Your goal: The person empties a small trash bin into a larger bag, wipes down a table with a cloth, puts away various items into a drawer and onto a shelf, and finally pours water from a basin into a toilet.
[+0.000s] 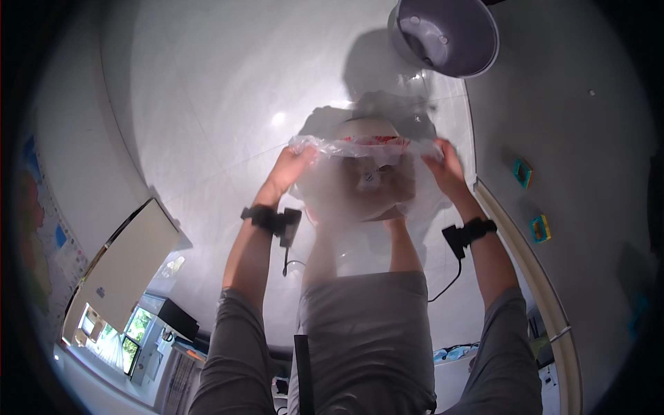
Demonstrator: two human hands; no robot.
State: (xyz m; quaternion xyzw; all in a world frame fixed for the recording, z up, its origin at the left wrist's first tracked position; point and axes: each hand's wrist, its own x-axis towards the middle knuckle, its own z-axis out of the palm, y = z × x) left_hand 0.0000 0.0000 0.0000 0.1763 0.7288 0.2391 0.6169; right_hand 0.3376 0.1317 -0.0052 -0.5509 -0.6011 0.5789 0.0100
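Observation:
A translucent plastic bag is stretched between my two hands, its gathered rim running across the top. My left hand pinches the rim at the left end. At the right end, my right hand grips the same rim. Inside or behind the film shows a brown shape with a small pale label; which side of the film it is on, I cannot tell. Just beyond the rim is a pale item with red markings, partly covered. My bare legs show hazily below the bag.
A grey round bin, its inside visible, stands on the pale floor at the far right. Two small teal-and-yellow frames lie on the darker floor at right. A cream panel is at left. Cables hang from black wrist straps.

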